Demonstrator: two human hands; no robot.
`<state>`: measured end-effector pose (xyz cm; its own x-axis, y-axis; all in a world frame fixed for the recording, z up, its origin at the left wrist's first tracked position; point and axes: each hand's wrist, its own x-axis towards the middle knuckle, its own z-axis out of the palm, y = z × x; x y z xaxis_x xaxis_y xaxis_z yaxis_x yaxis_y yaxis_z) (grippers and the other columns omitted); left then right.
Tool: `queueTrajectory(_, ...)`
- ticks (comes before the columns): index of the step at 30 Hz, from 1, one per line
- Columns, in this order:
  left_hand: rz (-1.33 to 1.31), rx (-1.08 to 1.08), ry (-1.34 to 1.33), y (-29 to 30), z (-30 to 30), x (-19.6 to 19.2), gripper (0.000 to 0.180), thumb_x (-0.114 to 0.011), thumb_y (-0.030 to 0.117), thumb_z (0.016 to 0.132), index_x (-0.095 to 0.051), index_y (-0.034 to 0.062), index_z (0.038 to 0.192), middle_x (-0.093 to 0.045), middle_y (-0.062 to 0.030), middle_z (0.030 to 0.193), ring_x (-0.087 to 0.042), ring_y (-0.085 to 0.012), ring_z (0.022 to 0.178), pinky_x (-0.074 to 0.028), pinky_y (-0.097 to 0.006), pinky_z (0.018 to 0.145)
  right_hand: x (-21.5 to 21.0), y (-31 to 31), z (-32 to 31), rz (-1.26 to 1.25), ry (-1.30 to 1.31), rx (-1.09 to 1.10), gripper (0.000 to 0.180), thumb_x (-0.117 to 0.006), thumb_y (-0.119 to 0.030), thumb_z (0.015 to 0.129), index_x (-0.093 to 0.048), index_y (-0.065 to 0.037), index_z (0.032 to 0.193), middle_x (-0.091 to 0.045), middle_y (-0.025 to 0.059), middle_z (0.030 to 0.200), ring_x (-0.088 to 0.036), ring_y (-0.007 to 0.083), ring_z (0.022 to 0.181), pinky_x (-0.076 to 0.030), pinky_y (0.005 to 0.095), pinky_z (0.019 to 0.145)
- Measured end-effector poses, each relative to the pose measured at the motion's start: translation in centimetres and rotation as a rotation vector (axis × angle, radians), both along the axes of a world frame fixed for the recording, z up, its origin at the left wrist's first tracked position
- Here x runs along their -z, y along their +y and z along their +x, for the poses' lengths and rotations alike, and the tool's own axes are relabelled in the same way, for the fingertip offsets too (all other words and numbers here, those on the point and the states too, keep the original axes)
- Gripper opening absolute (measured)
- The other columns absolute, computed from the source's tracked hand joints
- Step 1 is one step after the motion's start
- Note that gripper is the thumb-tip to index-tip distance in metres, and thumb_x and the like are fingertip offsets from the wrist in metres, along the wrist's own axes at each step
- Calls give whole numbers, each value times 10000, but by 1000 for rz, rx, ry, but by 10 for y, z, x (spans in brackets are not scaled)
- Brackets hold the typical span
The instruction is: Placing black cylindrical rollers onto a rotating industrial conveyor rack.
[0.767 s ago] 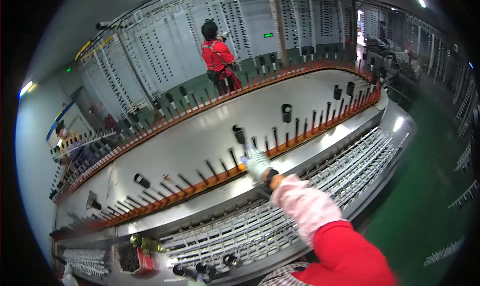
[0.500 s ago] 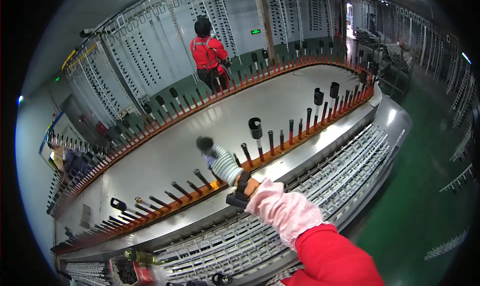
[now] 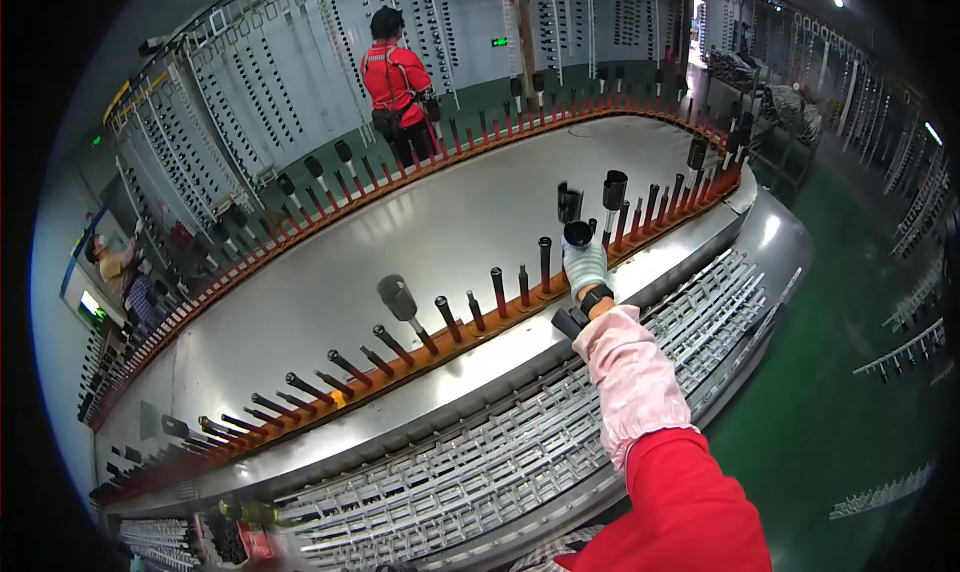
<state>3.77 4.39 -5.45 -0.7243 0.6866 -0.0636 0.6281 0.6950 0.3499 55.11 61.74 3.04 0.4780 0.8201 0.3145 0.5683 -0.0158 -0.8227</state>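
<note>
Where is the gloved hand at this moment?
In the head view, right of centre, the gloved right hand grips a black tube at the near row of pegs, beside the peg carrying a black tube.

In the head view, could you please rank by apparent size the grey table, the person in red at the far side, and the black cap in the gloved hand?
1. Grey table
2. Person in red, shrunk by distance
3. Black cap in the right hand

Right hand, gloved, reaches forward on an outstretched arm, fingers curled closed.
</note>
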Motion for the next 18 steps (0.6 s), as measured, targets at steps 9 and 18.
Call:
queueTrajectory(9, 438, -91, -245, 7, -60, 124, 196, -578, 54, 816, -537, -8, 998, -591, -86, 886, -503, -161, 745, -445, -297, 677, -65, -151, -70, 199, 428, -796, 247, -550, -281, 897, -613, -61, 991, -635, 12, 808, -591, 92, 658, -463, 231, 556)
queueTrajectory(18, 443, -220, -609, 7, -39, 96, 246, -597, 229, 873, -585, 32, 1020, -595, -22, 721, -468, -100, 585, -421, -274, 514, 46, -422, -176, -474, 1317, -923, 351, -616, -244, 847, -535, 26, 1056, -588, 62, 815, -564, 128, 701, -468, 233, 618)
